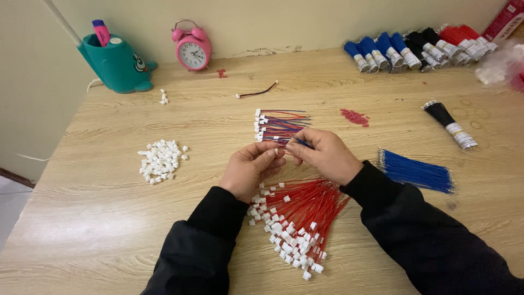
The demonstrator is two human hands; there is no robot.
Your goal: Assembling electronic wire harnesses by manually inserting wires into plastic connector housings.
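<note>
- Near the tabletop's (109, 218) middle, the left hand (248, 169) pinches a small white connector (276, 151) while the right hand (325, 155) pinches a blue wire (302, 142) at it.
- Beyond the hands: finished wire assemblies (278, 124) (few so far).
- Toward the near edge: red wires with connectors (297, 218), many waiting.
- Left: loose connector pile (161, 160).
- Right: blue wire bundle (417, 172).
- Far-left corner: teal pen holder (117, 63), a pink marker (101, 31) inside.
</note>
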